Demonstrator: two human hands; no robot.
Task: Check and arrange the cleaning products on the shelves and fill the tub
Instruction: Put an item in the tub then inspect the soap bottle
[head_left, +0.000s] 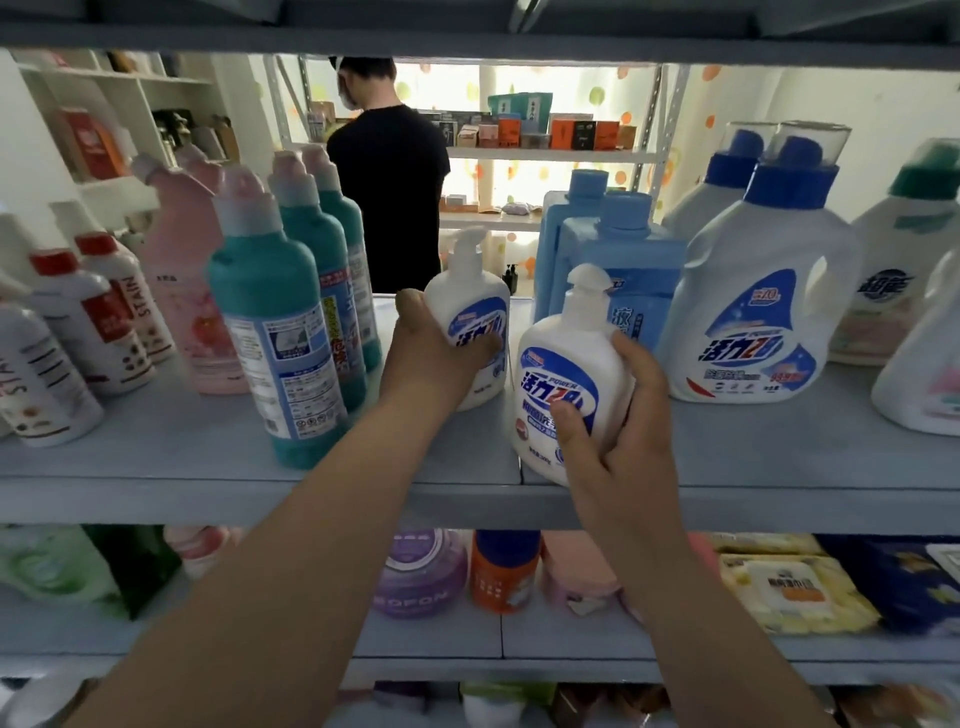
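Presently, head view: we record each hand holding a white pump bottle on the middle shelf (156, 467).
We note the left hand (431, 358) curled round the rear pump bottle (480, 312), which stands upright mid-shelf, towards the back edge. The right hand (618, 415) grips the front pump bottle (561, 384), thumb across its label, at the shelf's front edge; we cannot tell whether its base rests on the shelf. Teal bottles (270, 332) stand just left of the left hand; blue bottles (623, 270) and a large white detergent jug (758, 312) stand to the right. Beyond the shelf, a person in black (395, 171) stands facing away.
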